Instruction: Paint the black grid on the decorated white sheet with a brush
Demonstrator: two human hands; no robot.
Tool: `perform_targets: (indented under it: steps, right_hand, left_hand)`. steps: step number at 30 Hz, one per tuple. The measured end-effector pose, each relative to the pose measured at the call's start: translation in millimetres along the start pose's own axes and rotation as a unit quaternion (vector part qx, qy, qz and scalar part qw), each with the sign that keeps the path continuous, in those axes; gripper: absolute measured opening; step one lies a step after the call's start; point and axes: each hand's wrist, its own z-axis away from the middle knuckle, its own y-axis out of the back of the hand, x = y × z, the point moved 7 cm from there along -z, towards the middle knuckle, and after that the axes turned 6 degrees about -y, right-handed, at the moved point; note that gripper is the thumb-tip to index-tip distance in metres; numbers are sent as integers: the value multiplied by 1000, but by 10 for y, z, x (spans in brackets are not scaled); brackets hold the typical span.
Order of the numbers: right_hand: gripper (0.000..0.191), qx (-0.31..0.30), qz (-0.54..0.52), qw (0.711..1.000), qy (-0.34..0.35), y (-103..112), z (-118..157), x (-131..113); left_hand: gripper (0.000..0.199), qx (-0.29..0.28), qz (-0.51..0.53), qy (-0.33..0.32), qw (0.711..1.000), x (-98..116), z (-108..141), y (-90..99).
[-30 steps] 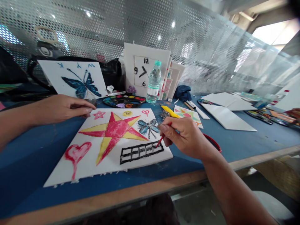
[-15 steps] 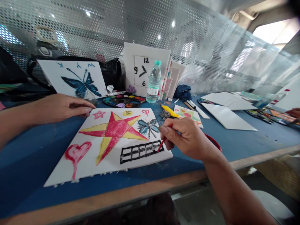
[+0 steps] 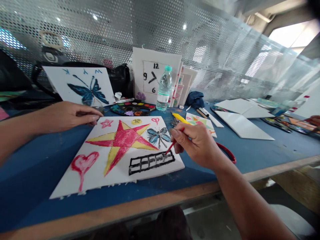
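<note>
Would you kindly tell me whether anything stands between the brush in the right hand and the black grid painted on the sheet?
Nothing visible does. The tip of the red-handled paintbrush, held in the right hand, is right at the upper edge of the black painted grid, with only the white sheet beneath it.

Perforated metal screen (image 3: 75, 30) behind blue workbench (image 3: 287, 150); bright window (image 3: 290, 35) right.

A painted foam board (image 3: 117, 156) lies on the workbench (image 3: 37, 173). Behind it sit a watercolour palette (image 3: 132, 108) and, to the palette's right, a plastic water bottle (image 3: 164, 90) (just before a clock-face board (image 3: 151, 80)). A butterfly board (image 3: 80, 85) leans back left; blank boards (image 3: 242, 118) lie right.
</note>
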Motion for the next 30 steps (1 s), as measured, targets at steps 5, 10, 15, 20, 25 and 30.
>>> perform_targets:
  steps: [5,10,15,20,25,30]
  right_hand:
    - [39,-39,-17,999,-17,-41,27,-4]
    - [39,-45,-41,998,-24,-33,33,0]
    - [40,3,-69,998,-10,56,22,1]
    - [39,44,-52,998,-5,98,-8,50]
    - [41,26,-16,999,-13,49,-44,82]
    - [41,-36,-55,997,-41,-20,-10,83]
  left_hand:
    - [75,-23,22,2,999,3,8,-32]
    - [75,-25,34,0,999,-5,15,-37]
    - [74,-25,45,-22,998,2,5,-45]
    - [73,-17,49,-28,998,49,16,-31]
    - [69,-9,75,-36,997,132,46,-9]
    - [59,16,96,-47,994,123,53,11]
